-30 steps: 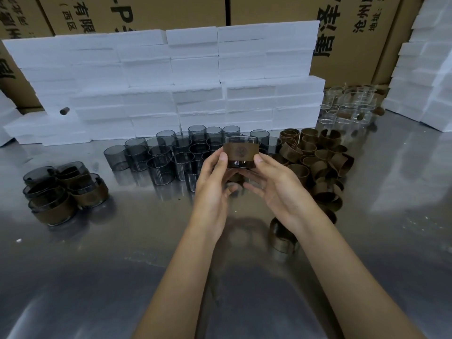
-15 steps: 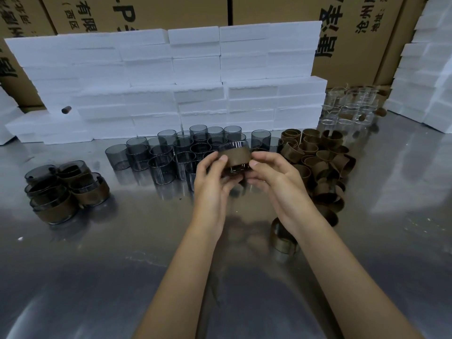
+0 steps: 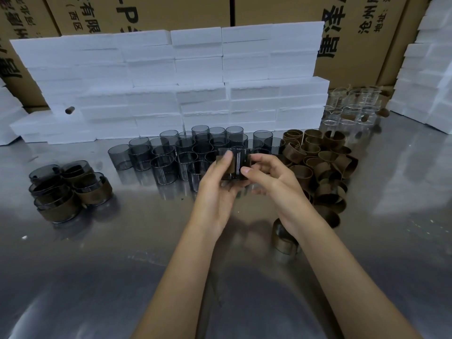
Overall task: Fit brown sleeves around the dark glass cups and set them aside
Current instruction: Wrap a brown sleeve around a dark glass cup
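Metal table layout: bare cups cluster at centre rear; loose sleeves lie to their right; sleeved cups stand well apart at left. Foam blocks are stacked behind, cartons behind those; clear glassware sits at right rear.

Held cup partly hidden by fingers, sleeve seam perhaps behind left thumb, carton print cropped

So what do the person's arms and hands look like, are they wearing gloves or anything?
No gloves. Both the left hand and the right hand are bare, and both forearms are uncovered as far as the picture shows: no sleeves in view. No watch, ring or bracelet shows. The fingers have short, plain nails.
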The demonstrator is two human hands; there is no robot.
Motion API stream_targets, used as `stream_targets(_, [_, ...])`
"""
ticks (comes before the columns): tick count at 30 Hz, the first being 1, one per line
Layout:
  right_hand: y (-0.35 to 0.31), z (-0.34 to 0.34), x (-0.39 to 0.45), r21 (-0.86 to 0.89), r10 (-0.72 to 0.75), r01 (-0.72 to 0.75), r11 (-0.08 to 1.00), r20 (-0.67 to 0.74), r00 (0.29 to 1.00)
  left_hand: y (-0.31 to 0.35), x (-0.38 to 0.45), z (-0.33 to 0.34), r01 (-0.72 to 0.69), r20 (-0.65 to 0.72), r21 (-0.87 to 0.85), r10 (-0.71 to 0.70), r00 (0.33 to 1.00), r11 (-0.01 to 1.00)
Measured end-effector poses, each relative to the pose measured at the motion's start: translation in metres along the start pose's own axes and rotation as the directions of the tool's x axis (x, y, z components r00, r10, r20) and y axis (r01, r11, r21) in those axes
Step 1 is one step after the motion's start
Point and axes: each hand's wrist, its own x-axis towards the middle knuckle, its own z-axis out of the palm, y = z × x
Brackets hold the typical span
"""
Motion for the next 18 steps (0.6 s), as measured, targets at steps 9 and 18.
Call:
stream_targets(9, [0.001,-0.002,0.001,0.006,0.065,-0.065,0.998,-0.063,0.996,0.021,0.009,-0.029,-0.324,-0.421,0.646,0.676,0.605,0.692])
stream_targets(18, [0.003,-0.002,0.003,-0.043,0.094,-0.097,0.994,-0.067,0.993,0.046,0.008,-0.097,0.333,-0.702,0.711,0.601,0.381,0.619])
